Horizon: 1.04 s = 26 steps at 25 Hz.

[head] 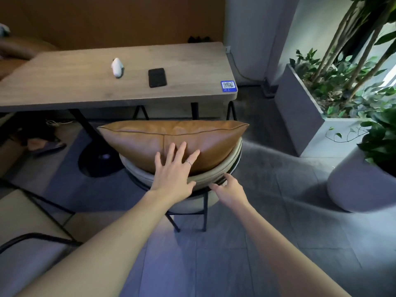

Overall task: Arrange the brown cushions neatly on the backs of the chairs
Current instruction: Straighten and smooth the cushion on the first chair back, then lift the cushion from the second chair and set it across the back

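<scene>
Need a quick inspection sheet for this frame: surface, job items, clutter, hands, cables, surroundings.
Surface: wooden table beyond the chair, with a QR sticker at its near right corner.
Job items: one brown cushion leaning on the curved chair back, its corners sticking out past the chair on both sides.
Clutter: black phone and a white object on the table.
Hands: left hand flat on the cushion, fingers spread; right hand open, fingertips at the chair back.
Cables: cable running down from a wall socket.
Surroundings: planters on the right; tiled floor.
</scene>
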Available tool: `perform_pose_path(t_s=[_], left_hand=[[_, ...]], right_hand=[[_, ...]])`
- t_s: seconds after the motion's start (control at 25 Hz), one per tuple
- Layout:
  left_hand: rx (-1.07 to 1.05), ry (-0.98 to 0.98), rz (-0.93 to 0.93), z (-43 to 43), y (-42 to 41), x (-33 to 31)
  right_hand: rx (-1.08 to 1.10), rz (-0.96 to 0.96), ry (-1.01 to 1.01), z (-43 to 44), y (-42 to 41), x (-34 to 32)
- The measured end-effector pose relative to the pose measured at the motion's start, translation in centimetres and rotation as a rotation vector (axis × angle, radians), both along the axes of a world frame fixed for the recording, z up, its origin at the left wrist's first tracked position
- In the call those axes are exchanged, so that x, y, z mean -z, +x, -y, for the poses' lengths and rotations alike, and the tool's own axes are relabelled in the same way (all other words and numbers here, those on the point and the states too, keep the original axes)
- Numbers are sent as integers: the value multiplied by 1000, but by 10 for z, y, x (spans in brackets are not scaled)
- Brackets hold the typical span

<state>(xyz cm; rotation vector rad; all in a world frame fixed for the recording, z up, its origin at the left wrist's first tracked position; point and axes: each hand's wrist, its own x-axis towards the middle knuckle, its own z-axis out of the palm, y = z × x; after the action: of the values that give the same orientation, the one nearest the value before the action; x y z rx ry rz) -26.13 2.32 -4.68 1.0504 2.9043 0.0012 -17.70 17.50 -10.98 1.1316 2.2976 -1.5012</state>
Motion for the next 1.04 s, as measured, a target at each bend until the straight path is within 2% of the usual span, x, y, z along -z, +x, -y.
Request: perform_pose_path(t_s=[0.28, 0.48, 0.64, 0.84, 1.04], left_hand=[[-111, 87, 7, 115, 48, -53], [-211, 162, -63, 226, 84, -115], [-325, 224, -125, 341, 128, -165], [-517, 330, -174, 501, 190, -208], [-735, 429, -135, 621, 222, -216]], right_hand=[[-261, -158, 300, 91, 28, -91], [-522, -289, 611, 208, 48, -166], [-627, -371, 821, 324, 78, -212], [-766, -439, 851, 477, 116, -251], [-834, -472, 696, 598, 124, -252]])
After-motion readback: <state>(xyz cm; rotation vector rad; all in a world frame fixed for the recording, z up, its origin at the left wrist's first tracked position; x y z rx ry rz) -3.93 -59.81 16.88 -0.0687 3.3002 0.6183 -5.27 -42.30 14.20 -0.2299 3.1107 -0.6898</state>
